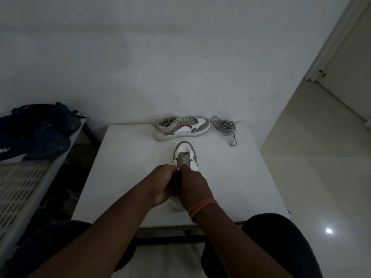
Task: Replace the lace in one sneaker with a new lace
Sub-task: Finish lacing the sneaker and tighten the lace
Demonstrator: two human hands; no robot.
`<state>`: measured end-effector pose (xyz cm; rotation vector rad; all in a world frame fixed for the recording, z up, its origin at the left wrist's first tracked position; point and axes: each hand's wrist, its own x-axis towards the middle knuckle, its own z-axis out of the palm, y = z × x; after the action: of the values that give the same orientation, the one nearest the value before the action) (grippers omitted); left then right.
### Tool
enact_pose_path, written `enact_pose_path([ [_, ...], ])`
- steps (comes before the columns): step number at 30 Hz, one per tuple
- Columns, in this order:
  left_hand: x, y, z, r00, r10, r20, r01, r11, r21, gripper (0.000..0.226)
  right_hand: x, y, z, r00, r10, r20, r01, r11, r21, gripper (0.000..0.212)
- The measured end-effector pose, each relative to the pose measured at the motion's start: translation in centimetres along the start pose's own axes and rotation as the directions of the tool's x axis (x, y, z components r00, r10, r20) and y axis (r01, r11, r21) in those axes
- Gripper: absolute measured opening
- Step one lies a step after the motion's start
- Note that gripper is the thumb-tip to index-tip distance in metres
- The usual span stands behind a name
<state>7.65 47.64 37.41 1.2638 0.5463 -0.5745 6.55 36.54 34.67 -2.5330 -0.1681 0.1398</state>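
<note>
Both hands, left [163, 182] and right [193, 185], curl together over the near sneaker's [185, 157] tongue, apparently pinching its lace.

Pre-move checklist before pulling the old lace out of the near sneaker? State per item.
1. Near sneaker flat on table, toe away: ok.
2. Both hands at its top eyelets, left hand, right hand: ok.
3. Knot undone: cannot tell, fingers hide it.
4. Old lace out: not ok, lower eyelets laced.
5. Loose grey lace on the table, far right: ok.
6. Other sneaker apart from the near one: ok.
</note>
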Motion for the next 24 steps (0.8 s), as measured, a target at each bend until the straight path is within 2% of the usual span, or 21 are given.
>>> enact_pose_path([
  [2, 0.2, 0.1, -0.1, 1.000, -0.009, 0.025, 0.007, 0.996, 0.093, 0.032, 0.2, 0.5, -0.4, 1.000, 0.012, 0.012, -0.012, 1.000, -0.003, 0.027],
  [4, 0.2, 0.7, -0.2, 1.000, 0.006, -0.011, -0.002, 0.948, 0.318, 0.036, 0.7, 0.8, -0.3, 0.999, 0.015, 0.040, -0.012, 0.998, -0.067, 0.023],
  [6, 0.1, 1.3, -0.9, 0.987, 0.124, -0.097, -0.049, 0.826, 0.561, 0.033, 0.9, 0.7, -0.1, 0.998, -0.003, 0.070, 0.015, 0.986, -0.167, 0.023],
  [8, 0.0, 1.7, -2.1, 0.938, 0.320, -0.134, -0.149, 0.722, 0.676, 0.028, 1.0, 0.5, 0.2, 0.997, -0.021, 0.073, 0.038, 0.970, -0.239, 0.023],
  [10, 0.2, 1.3, -3.3, 0.859, 0.509, -0.060, -0.246, 0.512, 0.823, 0.014, 1.3, 0.0, 0.6, 0.996, -0.012, 0.086, 0.033, 0.969, -0.243, 0.022],
  [11, 0.2, 0.9, -3.5, 0.842, 0.539, 0.003, -0.266, 0.411, 0.872, 0.015, 1.6, -0.3, 0.7, 0.994, 0.010, 0.106, 0.017, 0.970, -0.243, 0.022],
  [13, 0.9, -0.3, -3.4, 0.849, 0.514, 0.123, -0.306, 0.289, 0.907, 0.029, 2.1, -0.5, 0.3, 0.974, 0.005, 0.228, 0.058, 0.961, -0.269, 0.026],
  [15, 1.4, -1.2, -3.0, 0.836, 0.518, 0.181, -0.326, 0.202, 0.924, 0.029, 2.7, 0.1, -1.1, 0.914, -0.056, 0.402, 0.147, 0.969, -0.198, 0.026],
  [17, 2.1, -1.8, -2.8, 0.806, 0.560, 0.194, -0.304, 0.110, 0.946, 0.022, 3.1, 1.8, -3.5, 0.869, -0.097, 0.485, 0.064, 0.994, 0.084, 0.027],
  [18, 2.4, -2.1, -2.8, 0.793, 0.577, 0.196, -0.265, 0.037, 0.963, 0.020, 3.1, 2.7, -4.6, 0.879, -0.104, 0.466, 0.004, 0.977, 0.211, 0.032],
  [20, 3.1, -2.7, -2.5, 0.748, 0.620, 0.236, -0.198, -0.132, 0.971, 0.022, 3.2, 4.4, -5.5, 0.934, -0.043, 0.354, -0.083, 0.939, 0.334, 0.036],
  [21, 3.5, -3.2, -2.3, 0.715, 0.645, 0.270, -0.190, -0.193, 0.963, 0.021, 3.1, 5.0, -5.5, 0.958, 0.023, 0.285, -0.118, 0.940, 0.320, 0.032],
  [24, 3.4, -3.9, -0.9, 0.692, 0.631, 0.351, -0.123, -0.375, 0.919, 0.014, 2.9, 6.0, -4.6, 0.976, 0.181, 0.121, -0.202, 0.960, 0.195, 0.007],
])
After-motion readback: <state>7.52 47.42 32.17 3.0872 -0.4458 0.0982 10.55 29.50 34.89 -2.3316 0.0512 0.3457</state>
